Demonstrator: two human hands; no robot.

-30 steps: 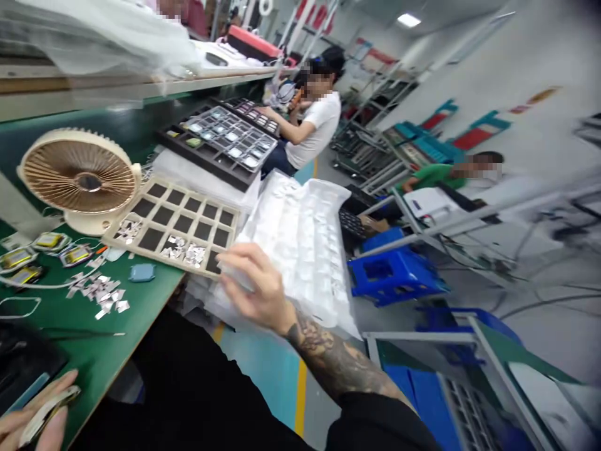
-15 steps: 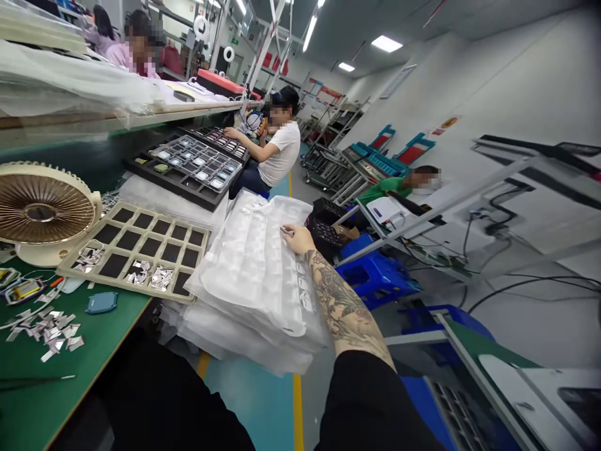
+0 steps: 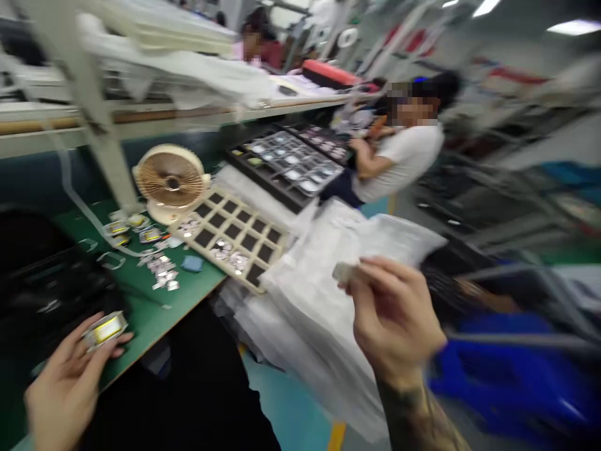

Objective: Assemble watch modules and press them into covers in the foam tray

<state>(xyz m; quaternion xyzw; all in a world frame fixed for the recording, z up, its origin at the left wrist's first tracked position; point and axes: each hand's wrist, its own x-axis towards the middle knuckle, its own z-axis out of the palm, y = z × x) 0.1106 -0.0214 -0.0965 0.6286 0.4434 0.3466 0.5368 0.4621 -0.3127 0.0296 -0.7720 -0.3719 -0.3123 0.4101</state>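
Our right hand (image 3: 399, 313) is raised over the stack of white plastic sheets (image 3: 323, 269), forearm angled up from the lower right, thumb and fingers pinching a small greyish piece (image 3: 346, 274), perhaps translucent, though blur hides its details. Our left hand (image 3: 70, 376), palm turned up at the green table's (image 3: 188, 300) edge, grips a small framed part (image 3: 106, 330) with a yellow-edged, pale centre; we can read no writing, and our left forearm is cut off.
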